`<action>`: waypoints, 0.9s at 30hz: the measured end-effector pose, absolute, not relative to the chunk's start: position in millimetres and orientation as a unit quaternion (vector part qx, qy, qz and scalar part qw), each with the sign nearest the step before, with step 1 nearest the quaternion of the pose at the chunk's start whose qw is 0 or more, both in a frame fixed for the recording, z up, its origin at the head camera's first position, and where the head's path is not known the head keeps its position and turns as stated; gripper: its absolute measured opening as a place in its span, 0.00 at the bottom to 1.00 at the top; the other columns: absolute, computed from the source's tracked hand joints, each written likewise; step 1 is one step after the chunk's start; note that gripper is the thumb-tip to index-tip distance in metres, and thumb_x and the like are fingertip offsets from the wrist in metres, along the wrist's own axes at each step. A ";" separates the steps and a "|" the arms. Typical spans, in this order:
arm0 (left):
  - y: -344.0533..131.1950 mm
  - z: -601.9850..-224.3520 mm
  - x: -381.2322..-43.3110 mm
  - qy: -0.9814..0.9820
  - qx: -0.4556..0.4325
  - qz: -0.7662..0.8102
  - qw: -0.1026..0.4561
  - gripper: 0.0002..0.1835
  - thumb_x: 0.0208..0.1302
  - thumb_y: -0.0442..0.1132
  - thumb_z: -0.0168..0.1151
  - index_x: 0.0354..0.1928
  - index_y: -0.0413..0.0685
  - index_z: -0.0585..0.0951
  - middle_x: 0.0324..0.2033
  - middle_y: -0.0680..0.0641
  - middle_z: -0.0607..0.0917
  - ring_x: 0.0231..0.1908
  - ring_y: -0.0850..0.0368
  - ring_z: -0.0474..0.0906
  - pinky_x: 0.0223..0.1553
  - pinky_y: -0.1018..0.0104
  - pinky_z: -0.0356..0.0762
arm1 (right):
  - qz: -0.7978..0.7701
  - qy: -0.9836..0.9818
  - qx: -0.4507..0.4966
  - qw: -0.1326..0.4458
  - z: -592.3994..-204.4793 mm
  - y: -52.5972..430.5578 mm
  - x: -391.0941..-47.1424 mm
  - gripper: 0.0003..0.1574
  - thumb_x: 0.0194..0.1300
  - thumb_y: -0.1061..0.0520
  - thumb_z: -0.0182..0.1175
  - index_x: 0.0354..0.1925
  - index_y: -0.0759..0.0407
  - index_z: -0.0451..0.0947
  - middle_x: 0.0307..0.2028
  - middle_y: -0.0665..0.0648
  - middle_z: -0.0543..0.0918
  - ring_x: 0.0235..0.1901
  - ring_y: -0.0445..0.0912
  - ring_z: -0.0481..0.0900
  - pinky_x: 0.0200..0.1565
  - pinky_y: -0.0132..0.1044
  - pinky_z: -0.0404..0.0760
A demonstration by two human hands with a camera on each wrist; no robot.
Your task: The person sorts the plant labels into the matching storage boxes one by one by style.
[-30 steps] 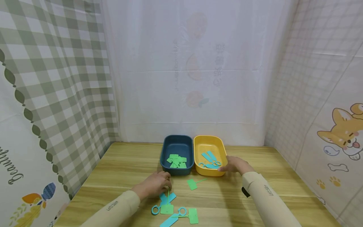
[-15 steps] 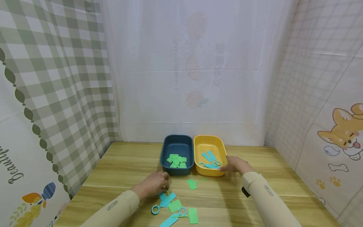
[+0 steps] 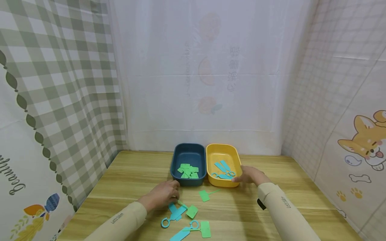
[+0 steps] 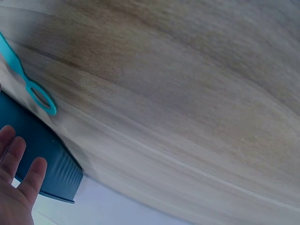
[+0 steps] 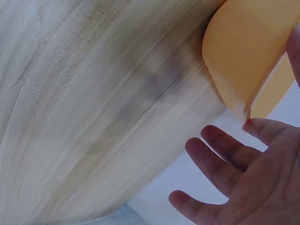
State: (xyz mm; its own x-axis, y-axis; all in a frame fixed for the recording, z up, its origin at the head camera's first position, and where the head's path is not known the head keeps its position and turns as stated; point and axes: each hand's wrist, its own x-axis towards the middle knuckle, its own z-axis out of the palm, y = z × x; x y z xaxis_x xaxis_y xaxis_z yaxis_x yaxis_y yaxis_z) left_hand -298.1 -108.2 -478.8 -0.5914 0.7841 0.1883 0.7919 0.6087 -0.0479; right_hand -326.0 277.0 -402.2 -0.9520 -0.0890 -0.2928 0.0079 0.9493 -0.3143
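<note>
In the head view my left hand (image 3: 164, 194) pinches the thin tail of a green plastic tag (image 3: 191, 212); its square plate shows to the right of the fingers. Partly under that tag lies a blue tag with a ring end (image 3: 174, 214), with another blue piece beneath. My right hand (image 3: 249, 174) rests at the right front corner of a yellow box (image 3: 222, 182). The right wrist view shows one fingertip touching the yellow rim (image 5: 253, 101), the other fingers spread. Blue ring tags (image 3: 224, 166) lie inside the yellow box. The left fingertips are hidden in the head view.
A dark blue box (image 3: 188, 182) holding several green tags (image 3: 187, 170) stands left of the yellow one. Another green tag (image 3: 204, 195) lies in front of the boxes. Nearer me, a blue tag (image 3: 180, 234) and a green tag (image 3: 205, 229) overlap. Curtains enclose the wooden table (image 3: 135, 170).
The green tag in my left hand has swung from pointing toward me to pointing right, over the blue tag. My left hand has shifted slightly left. The right hand stays at the yellow box.
</note>
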 end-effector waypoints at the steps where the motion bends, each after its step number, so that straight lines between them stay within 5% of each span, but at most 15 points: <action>1: -108.3 -478.5 -298.3 -0.892 -0.442 -0.023 0.096 0.03 0.58 0.41 0.74 0.32 0.60 0.89 0.49 0.47 0.80 0.46 0.54 0.76 0.44 0.62 0.78 | -0.157 0.975 -0.021 0.153 -402.6 277.2 -326.3 0.63 0.61 0.35 0.67 0.71 0.78 0.52 0.67 0.78 0.62 0.67 0.71 0.59 0.63 0.66 0.61; 19: -104.8 -466.4 -299.0 -0.851 -0.489 -0.046 0.188 0.03 0.56 0.39 0.75 0.32 0.55 0.89 0.45 0.46 0.81 0.46 0.53 0.76 0.45 0.64 0.79 | -0.159 0.975 -0.029 0.150 -401.6 276.8 -325.5 0.61 0.62 0.37 0.67 0.71 0.78 0.53 0.66 0.78 0.64 0.66 0.71 0.61 0.63 0.66 0.62; 27: -103.1 -458.8 -300.1 -0.861 -0.475 -0.054 0.176 0.02 0.59 0.40 0.73 0.35 0.54 0.90 0.46 0.46 0.81 0.49 0.52 0.75 0.50 0.62 0.78 | -0.155 0.976 -0.026 0.151 -401.1 275.9 -325.7 0.62 0.62 0.36 0.66 0.71 0.79 0.52 0.67 0.78 0.62 0.67 0.72 0.60 0.63 0.66 0.61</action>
